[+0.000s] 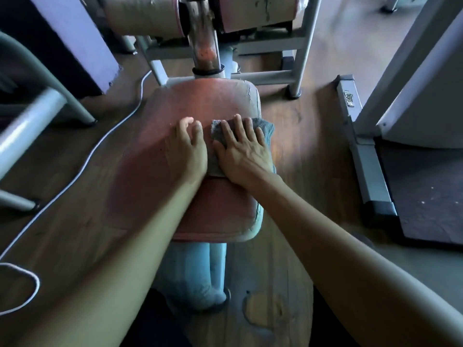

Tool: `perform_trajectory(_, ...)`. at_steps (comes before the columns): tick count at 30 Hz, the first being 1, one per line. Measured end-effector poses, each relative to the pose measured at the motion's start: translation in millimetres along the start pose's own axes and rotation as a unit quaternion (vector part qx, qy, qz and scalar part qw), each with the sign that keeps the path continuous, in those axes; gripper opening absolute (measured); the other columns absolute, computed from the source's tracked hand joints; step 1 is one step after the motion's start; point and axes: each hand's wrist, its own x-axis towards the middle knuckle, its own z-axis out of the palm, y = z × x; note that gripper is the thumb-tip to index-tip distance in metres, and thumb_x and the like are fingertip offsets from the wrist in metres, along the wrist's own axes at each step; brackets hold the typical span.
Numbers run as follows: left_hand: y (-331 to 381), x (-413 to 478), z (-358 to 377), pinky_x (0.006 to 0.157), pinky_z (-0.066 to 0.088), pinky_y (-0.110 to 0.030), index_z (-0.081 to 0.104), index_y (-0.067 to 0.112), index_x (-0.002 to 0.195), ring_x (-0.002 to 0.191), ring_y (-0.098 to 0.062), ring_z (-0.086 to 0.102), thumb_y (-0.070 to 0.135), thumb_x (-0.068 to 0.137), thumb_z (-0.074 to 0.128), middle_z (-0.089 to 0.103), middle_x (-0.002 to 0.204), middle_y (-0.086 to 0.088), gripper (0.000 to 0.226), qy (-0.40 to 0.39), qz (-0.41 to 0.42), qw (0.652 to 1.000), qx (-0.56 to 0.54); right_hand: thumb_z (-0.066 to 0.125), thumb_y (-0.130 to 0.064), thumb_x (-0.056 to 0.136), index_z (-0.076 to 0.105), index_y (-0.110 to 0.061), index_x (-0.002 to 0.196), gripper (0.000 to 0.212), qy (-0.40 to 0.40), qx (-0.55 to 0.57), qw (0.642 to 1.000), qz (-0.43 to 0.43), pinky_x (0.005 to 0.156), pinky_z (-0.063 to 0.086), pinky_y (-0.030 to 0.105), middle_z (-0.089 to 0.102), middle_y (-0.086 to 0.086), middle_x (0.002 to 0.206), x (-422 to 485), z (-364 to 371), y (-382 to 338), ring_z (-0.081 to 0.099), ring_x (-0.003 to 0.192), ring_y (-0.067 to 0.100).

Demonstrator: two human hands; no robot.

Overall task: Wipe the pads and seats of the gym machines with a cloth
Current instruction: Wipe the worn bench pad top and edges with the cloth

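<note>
**Cloth meets worn seat in gym clean-up**

A person leans over a faded red seat [200, 101] at the centre of the frame, the right hand [244, 154] laid flat on a grey cloth [266, 128] near the seat's right edge. Its fingers [238, 126] are straight and spread apart, pressing the cloth down rather than gripping it. The left hand [188, 149] rests on the bare seat just beside the cloth, its fingers loosely parted and holding nothing.

The cloth looks soft, thin and light, and seems likely to bunch up or slip over the edge unless pinned under a broad palm. The flat hold on its middle therefore seems the sound one. The seat appears padded but firm, its covering cracked along the upper right corner. A gentle pass there would seem wise, lest the surface flake further.

At the top of the frame, two scuffed roller pads [142, 13] on the same machine sit untouched by the cloth — by the look of it, next in line. A white cable [100, 144] snakes across the wooden floor [313, 136] at left.
</note>
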Motion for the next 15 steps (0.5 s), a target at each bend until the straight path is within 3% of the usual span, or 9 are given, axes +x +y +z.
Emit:
perform_trajectory(3,-2.8,-2.6,-5.8,0.104,0.038,-0.036,0.064,0.010,0.122,0.122,-0.030,0.054,0.034,0.094,0.048,0.062,0.127,-0.014,0.040,-0.028,0.011,0.999,-0.013,0.030,-0.046,0.102,0.023,-0.023,0.155,0.058,0.031,0.049,0.998,0.006,0.122,0.004,0.042,0.008,0.006,0.165,-45.9,3.5,-1.7,0.001,0.152,0.025)
perform_trajectory(7,-2.3,-28.4,-6.0,0.115,0.027,-0.041,0.061,0.012,0.128,0.137,-0.030,0.042,0.025,0.096,0.053,0.052,0.143,-0.013,0.036,-0.112,0.076,0.982,0.129,0.033,-0.044,0.104,0.018,-0.027,0.156,0.057,0.087,0.188,0.977,0.049,0.121,-0.001,0.031,0.002,0.000,0.166,-113.8,14.3,-6.8,-0.005,0.152,0.019)
perform_trajectory(9,0.9,-45.2,-1.5,0.121,0.014,-0.043,0.053,0.019,0.140,0.148,-0.024,0.027,0.026,0.100,0.049,0.039,0.156,-0.005,0.040,-0.160,0.106,0.965,0.181,0.032,-0.045,0.104,0.005,-0.030,0.157,0.061,0.104,0.308,0.943,0.072,0.121,-0.002,0.024,-0.007,-0.007,0.165,-151.3,25.0,-13.5,-0.011,0.150,0.010)
perform_trajectory(11,4.2,-57.1,1.0,0.122,0.006,-0.044,0.044,0.023,0.148,0.152,-0.020,0.017,0.027,0.104,0.042,0.029,0.162,-0.001,0.044,-0.187,0.112,0.955,0.201,0.032,-0.046,0.104,-0.003,-0.034,0.155,0.063,0.114,0.436,0.887,0.100,0.120,0.002,0.020,-0.012,-0.015,0.163,-182.0,33.5,-23.2,-0.013,0.147,-0.002)
perform_trajectory(13,6.7,-60.6,-0.1,0.122,0.006,-0.043,0.039,0.024,0.150,0.152,-0.018,0.014,0.029,0.105,0.038,0.026,0.163,0.001,0.045,-0.189,0.116,0.951,0.216,0.032,-0.044,0.104,-0.007,-0.037,0.153,0.063,0.121,0.514,0.841,0.119,0.122,0.003,0.022,-0.013,-0.020,0.161,-197.8,40.5,-30.9,-0.013,0.145,-0.007)
perform_trajectory(15,7.1,-62.0,-1.6,0.123,0.007,-0.043,0.037,0.025,0.151,0.153,-0.018,0.014,0.032,0.106,0.035,0.025,0.164,0.001,0.046,-0.183,0.127,0.946,0.237,0.031,-0.042,0.104,-0.007,-0.035,0.153,0.063,0.124,0.546,0.817,0.135,0.123,0.004,0.025,-0.013,-0.020,0.161,-200.9,44.3,-35.8,-0.012,0.145,-0.009)
